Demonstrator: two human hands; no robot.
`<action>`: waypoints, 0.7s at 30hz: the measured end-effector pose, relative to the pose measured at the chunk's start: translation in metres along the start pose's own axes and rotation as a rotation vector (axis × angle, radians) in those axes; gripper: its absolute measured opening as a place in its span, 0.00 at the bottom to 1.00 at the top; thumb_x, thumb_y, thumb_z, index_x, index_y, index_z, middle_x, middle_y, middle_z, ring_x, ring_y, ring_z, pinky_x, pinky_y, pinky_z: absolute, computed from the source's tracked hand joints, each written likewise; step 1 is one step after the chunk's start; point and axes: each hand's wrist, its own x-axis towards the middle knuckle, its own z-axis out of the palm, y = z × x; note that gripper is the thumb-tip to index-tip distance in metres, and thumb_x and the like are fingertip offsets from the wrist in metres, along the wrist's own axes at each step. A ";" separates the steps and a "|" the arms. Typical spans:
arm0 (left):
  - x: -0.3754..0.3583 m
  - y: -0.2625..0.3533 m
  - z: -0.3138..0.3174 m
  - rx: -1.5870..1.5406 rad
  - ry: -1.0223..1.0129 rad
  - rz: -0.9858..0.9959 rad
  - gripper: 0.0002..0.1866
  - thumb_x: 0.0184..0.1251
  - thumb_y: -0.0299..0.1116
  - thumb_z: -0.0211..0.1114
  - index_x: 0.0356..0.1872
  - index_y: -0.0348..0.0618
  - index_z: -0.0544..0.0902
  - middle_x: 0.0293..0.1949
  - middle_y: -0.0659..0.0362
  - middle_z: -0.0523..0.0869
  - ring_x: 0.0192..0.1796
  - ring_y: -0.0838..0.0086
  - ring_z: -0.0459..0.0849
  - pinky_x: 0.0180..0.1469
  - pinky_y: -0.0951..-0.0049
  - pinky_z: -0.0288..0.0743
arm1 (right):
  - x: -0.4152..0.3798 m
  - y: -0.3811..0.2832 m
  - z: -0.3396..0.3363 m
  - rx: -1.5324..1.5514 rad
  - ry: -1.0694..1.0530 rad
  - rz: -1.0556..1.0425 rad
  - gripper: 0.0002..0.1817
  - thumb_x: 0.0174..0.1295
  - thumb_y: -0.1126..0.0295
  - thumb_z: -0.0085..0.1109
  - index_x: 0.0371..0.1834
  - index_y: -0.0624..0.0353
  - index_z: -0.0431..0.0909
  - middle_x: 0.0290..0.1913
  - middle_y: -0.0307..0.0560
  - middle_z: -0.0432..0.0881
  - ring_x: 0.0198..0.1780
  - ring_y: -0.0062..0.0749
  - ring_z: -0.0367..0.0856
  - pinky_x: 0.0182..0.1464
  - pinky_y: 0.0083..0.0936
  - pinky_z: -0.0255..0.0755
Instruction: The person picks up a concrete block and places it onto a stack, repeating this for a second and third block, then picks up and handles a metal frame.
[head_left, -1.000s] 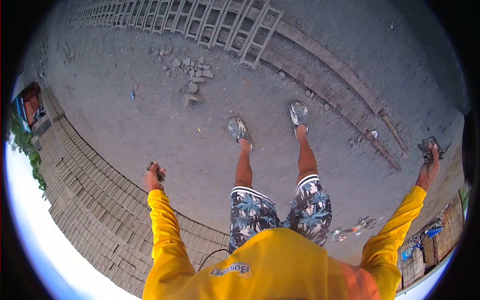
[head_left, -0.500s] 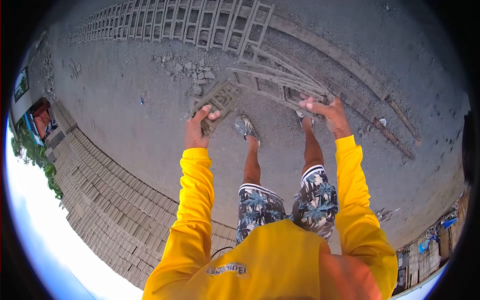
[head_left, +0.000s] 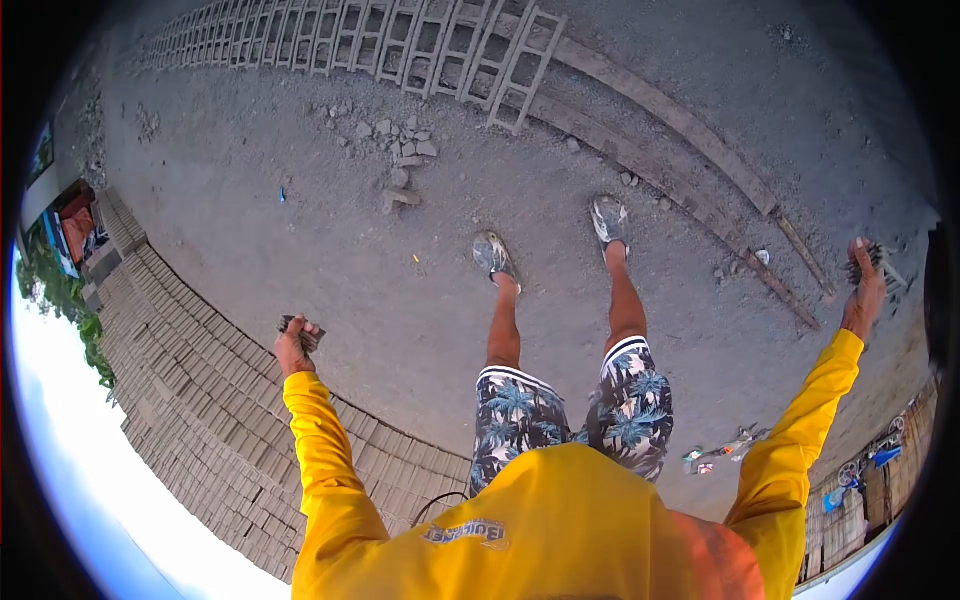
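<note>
Out to the left, my left hand (head_left: pixel 291 350) is closed around a small-looking grey hollow concrete block (head_left: pixel 308 336), seen nearly end-on and partly covered by my fingers. On the far right my right hand (head_left: pixel 866 292) is stretched out and wrapped round another hollow concrete block (head_left: pixel 884 265), whose dark shape blurs into the dim edge of the view. Both arms are spread wide, away from the long row of hollow blocks (head_left: pixel 425 45) on the ground ahead.
Long wooden planks (head_left: pixel 650 160) lie on the gravelly ground at the right. Broken concrete pieces (head_left: pixel 405 150) are scattered in front of my feet (head_left: pixel 493 253). Stacked blocks (head_left: pixel 230 370) form a large pile on the left. Litter (head_left: pixel 705 460) lies near the right arm.
My hands have swung apart, left hand to the left and right hand far to the right, carrying the blocks. The right-hand block no longer lies across the row's near end.
</note>
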 end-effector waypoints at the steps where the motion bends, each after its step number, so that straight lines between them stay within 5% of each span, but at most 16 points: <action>1: -0.009 -0.007 0.036 0.075 0.034 0.013 0.08 0.57 0.26 0.69 0.36 0.35 0.82 0.27 0.56 0.84 0.26 0.68 0.85 0.31 0.70 0.81 | -0.005 0.002 0.022 -0.049 0.068 -0.046 0.25 0.52 0.63 0.76 0.52 0.64 0.85 0.47 0.44 0.87 0.50 0.33 0.82 0.61 0.24 0.68; 2: -0.019 -0.016 0.073 0.100 0.040 -0.015 0.08 0.54 0.25 0.69 0.35 0.34 0.83 0.28 0.55 0.85 0.27 0.67 0.86 0.30 0.70 0.81 | -0.017 0.000 0.052 -0.095 0.137 -0.098 0.26 0.52 0.63 0.76 0.53 0.65 0.84 0.48 0.44 0.87 0.49 0.32 0.82 0.60 0.24 0.68; 4: -0.053 -0.034 0.156 0.025 -0.031 -0.063 0.08 0.54 0.26 0.69 0.33 0.34 0.84 0.28 0.55 0.86 0.27 0.67 0.86 0.30 0.70 0.81 | -0.057 0.009 0.119 -0.129 0.124 -0.136 0.17 0.52 0.64 0.77 0.39 0.65 0.86 0.39 0.41 0.85 0.39 0.24 0.77 0.46 0.23 0.70; 6: -0.113 -0.030 0.240 0.019 -0.209 -0.094 0.09 0.55 0.28 0.69 0.35 0.34 0.85 0.29 0.53 0.88 0.28 0.69 0.86 0.32 0.70 0.79 | -0.133 0.016 0.201 0.136 -0.171 -0.127 0.16 0.49 0.65 0.77 0.30 0.67 0.83 0.31 0.39 0.82 0.30 0.23 0.72 0.40 0.24 0.69; 7: -0.145 -0.021 0.275 -0.009 -0.327 -0.143 0.10 0.55 0.26 0.71 0.38 0.32 0.85 0.32 0.53 0.88 0.33 0.66 0.88 0.40 0.69 0.83 | -0.173 0.038 0.233 0.018 -0.417 -0.033 0.21 0.46 0.62 0.79 0.33 0.68 0.82 0.33 0.48 0.82 0.36 0.32 0.77 0.46 0.28 0.71; 8: -0.168 -0.018 0.304 -0.122 -0.514 -0.143 0.13 0.57 0.28 0.72 0.41 0.32 0.85 0.32 0.53 0.88 0.36 0.65 0.88 0.44 0.67 0.83 | -0.229 0.036 0.262 -0.263 -0.508 -0.197 0.27 0.43 0.59 0.80 0.39 0.69 0.81 0.37 0.59 0.81 0.47 0.46 0.78 0.54 0.34 0.70; 9: -0.190 -0.008 0.330 -0.203 -0.638 -0.188 0.14 0.57 0.30 0.73 0.41 0.31 0.85 0.32 0.53 0.89 0.37 0.65 0.89 0.46 0.67 0.83 | -0.266 0.023 0.275 -0.216 -0.918 -0.111 0.33 0.40 0.58 0.81 0.44 0.72 0.80 0.45 0.68 0.80 0.60 0.57 0.72 0.61 0.40 0.67; 11: -0.198 -0.003 0.348 -0.256 -0.802 -0.189 0.17 0.57 0.32 0.74 0.43 0.31 0.85 0.33 0.52 0.89 0.38 0.65 0.89 0.51 0.67 0.82 | -0.275 0.024 0.284 -0.206 -1.093 -0.099 0.27 0.46 0.62 0.77 0.46 0.69 0.81 0.39 0.59 0.85 0.56 0.48 0.80 0.58 0.36 0.70; 14: -0.166 0.005 0.311 -0.139 -0.819 -0.107 0.21 0.59 0.36 0.74 0.48 0.31 0.83 0.33 0.52 0.88 0.40 0.66 0.89 0.56 0.68 0.80 | -0.235 -0.005 0.247 0.411 -1.081 0.353 0.19 0.52 0.67 0.73 0.44 0.68 0.82 0.39 0.56 0.87 0.54 0.46 0.84 0.59 0.34 0.73; 16: -0.122 -0.007 0.247 -0.080 -0.680 -0.055 0.22 0.60 0.38 0.74 0.48 0.31 0.83 0.33 0.55 0.87 0.40 0.66 0.88 0.55 0.69 0.80 | -0.193 0.024 0.221 0.611 -0.943 0.392 0.12 0.56 0.73 0.70 0.41 0.67 0.83 0.39 0.56 0.88 0.52 0.46 0.87 0.60 0.33 0.75; 21: -0.031 -0.015 0.035 -0.064 -0.216 -0.039 0.20 0.59 0.38 0.75 0.45 0.33 0.84 0.26 0.57 0.83 0.32 0.67 0.85 0.45 0.69 0.81 | -0.128 0.034 0.083 0.601 -0.504 0.414 0.16 0.57 0.72 0.72 0.45 0.69 0.80 0.33 0.55 0.88 0.44 0.39 0.89 0.59 0.31 0.77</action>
